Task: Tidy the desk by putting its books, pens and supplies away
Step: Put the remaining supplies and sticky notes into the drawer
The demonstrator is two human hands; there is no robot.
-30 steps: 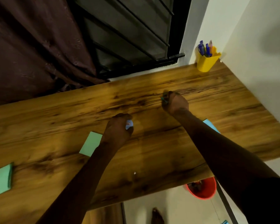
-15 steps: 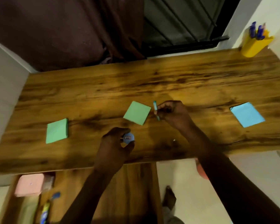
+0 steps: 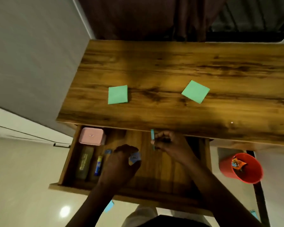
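Note:
Both my hands hover over the open wooden drawer (image 3: 179,169) below the desk's front edge. My left hand (image 3: 120,163) grips a small blue round object (image 3: 135,157) with a label. My right hand (image 3: 169,143) pinches a thin teal stick-like item (image 3: 152,138), held upright. Two green sticky-note pads lie on the wooden desk (image 3: 187,63): one (image 3: 117,94) at the left, one (image 3: 195,91) near the middle. Inside the drawer's left part sit a pink box (image 3: 91,136), a dark long case (image 3: 84,162) and a blue and yellow tube (image 3: 98,165).
A red bucket (image 3: 241,167) with wrappers stands on the floor at the right, beside a dark desk leg. A grey wall runs along the left. A dark curtain hangs behind the desk. A blue scrap (image 3: 108,205) lies on the floor under the drawer.
My view swung left and down, showing the open drawer. Both hands moved from above the desk top back to above the drawer, still holding the blue object and the teal stick.

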